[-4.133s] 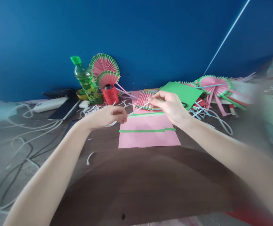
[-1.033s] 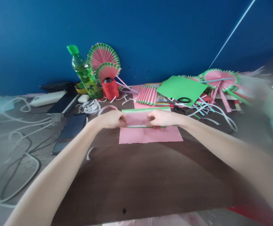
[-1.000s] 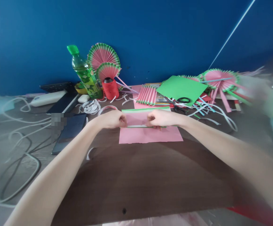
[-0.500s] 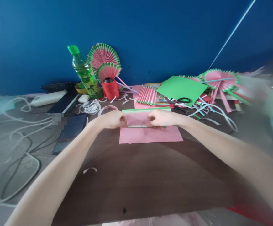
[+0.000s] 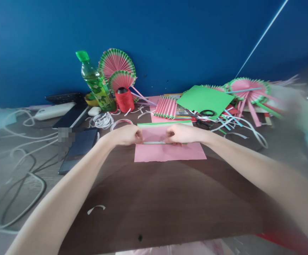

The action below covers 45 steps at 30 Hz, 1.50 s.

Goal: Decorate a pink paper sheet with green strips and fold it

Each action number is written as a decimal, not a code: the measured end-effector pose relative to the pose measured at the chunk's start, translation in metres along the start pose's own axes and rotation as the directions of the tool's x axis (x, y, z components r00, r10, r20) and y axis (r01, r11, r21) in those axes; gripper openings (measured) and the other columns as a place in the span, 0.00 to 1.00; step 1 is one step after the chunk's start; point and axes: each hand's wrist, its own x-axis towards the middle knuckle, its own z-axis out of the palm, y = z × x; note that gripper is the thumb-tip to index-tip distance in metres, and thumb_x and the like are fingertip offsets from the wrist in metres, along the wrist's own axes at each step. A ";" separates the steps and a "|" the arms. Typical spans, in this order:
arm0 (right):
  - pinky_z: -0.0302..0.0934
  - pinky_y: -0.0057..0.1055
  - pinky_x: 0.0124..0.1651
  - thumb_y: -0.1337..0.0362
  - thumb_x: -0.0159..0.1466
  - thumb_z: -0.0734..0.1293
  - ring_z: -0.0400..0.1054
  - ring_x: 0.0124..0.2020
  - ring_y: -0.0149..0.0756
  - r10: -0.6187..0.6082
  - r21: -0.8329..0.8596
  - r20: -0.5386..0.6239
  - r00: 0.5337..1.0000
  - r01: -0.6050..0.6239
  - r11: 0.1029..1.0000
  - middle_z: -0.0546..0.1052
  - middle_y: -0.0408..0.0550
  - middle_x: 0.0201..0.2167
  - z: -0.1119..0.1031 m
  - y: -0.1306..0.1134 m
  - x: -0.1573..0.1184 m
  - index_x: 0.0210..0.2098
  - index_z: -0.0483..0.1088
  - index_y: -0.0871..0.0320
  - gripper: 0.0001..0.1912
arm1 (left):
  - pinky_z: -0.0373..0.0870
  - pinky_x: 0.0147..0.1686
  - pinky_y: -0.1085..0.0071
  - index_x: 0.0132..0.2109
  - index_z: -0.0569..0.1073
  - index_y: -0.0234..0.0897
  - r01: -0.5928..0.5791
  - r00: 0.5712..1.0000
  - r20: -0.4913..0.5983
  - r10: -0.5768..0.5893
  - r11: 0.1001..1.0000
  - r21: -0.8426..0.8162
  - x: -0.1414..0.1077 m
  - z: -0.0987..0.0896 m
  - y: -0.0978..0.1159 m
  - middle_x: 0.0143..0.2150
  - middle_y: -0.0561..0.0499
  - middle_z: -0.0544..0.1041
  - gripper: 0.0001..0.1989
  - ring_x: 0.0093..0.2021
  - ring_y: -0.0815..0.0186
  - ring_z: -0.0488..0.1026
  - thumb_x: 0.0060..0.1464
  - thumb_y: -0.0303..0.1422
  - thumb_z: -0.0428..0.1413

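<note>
On the dark table lies a pink sheet of paper (image 5: 169, 152). Over its far part is a second pink paper (image 5: 154, 134) with green and white edges. My left hand (image 5: 130, 135) is closed on the left end of this edged paper, fingers curled at its near edge. Right of centre, my right hand (image 5: 179, 134) pinches the same near edge. Just behind the papers stands a pleated pink and green piece (image 5: 166, 107).
Behind left are a green bottle (image 5: 98, 85), a red spool (image 5: 124, 100) and paper fans (image 5: 118, 65). Green paper (image 5: 205, 101), scissors (image 5: 207, 113) and paper strips lie behind right. A tablet (image 5: 81, 147) and cables are at left; a white scrap (image 5: 96, 209) lies nearer.
The white scrap on the table has slid nearer and slightly left. Both hands have stayed in nearly the same place on the paper.
</note>
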 end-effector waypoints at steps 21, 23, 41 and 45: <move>0.55 0.24 0.19 0.64 0.55 0.63 0.64 0.17 0.26 -0.006 -0.014 -0.036 0.999 0.005 1.000 0.69 0.42 0.19 0.003 0.002 0.003 0.19 0.58 0.59 0.11 | 0.56 0.24 0.74 0.27 0.66 0.35 0.013 0.999 -0.030 -0.013 1.000 0.008 0.002 0.001 -0.003 0.24 0.53 0.68 0.11 0.26 0.69 0.65 0.42 0.39 0.55; 0.54 0.24 0.19 0.64 0.54 0.63 0.63 0.16 0.26 -0.009 -0.015 -0.037 0.999 0.008 1.000 0.69 0.42 0.18 0.004 0.002 0.003 0.19 0.58 0.59 0.11 | 0.56 0.25 0.74 0.27 0.66 0.35 0.015 1.000 -0.025 -0.015 1.000 0.002 0.003 0.001 -0.003 0.24 0.53 0.67 0.11 0.26 0.69 0.64 0.42 0.40 0.55; 0.55 0.24 0.19 0.66 0.55 0.63 0.62 0.14 0.25 -0.009 0.007 -0.018 1.000 0.009 1.000 0.70 0.42 0.19 0.002 0.003 0.003 0.20 0.58 0.59 0.10 | 0.55 0.25 0.75 0.26 0.65 0.36 -0.043 0.999 0.027 0.042 0.999 0.027 0.001 -0.006 -0.005 0.25 0.55 0.65 0.11 0.26 0.71 0.62 0.40 0.39 0.56; 0.54 0.23 0.19 0.66 0.55 0.63 0.62 0.15 0.25 -0.012 0.002 -0.020 1.000 0.012 1.000 0.69 0.41 0.18 0.003 0.004 0.005 0.20 0.58 0.59 0.10 | 0.55 0.26 0.75 0.26 0.65 0.35 -0.039 0.999 0.036 0.038 0.999 0.036 0.001 -0.006 -0.006 0.26 0.55 0.65 0.11 0.27 0.70 0.62 0.41 0.39 0.56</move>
